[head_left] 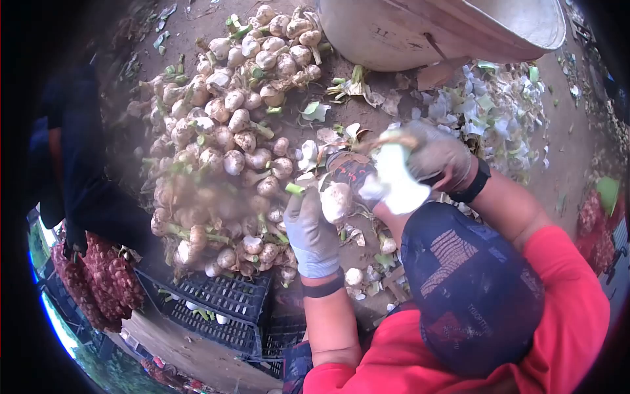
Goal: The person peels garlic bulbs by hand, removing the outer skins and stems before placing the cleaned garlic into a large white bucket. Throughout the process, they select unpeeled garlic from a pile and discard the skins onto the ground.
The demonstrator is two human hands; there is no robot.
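Observation:
My left hand [310, 233], in a pale work glove, grips a garlic bulb [336, 201] by its stalk, whose green end [295, 189] sticks out above the fingers. In a dirty glove, my right hand [443, 157] is closed on white garlic skin [398, 177], blurred by motion, to the right of the bulb. A thin brownish strip shows by its fingertips; I cannot make out what it is. A large heap of garlic bulbs [236, 138] with cut stalks lies beyond and left of my left hand.
A whitish tub [394, 33] stands at the top, with peeled skins [489, 108] scattered below it. Black plastic crates [216, 308] and a red mesh sack [105, 279] are at lower left. A person in dark clothes [92, 177] is at the left. My patterned knee [472, 289] is in front.

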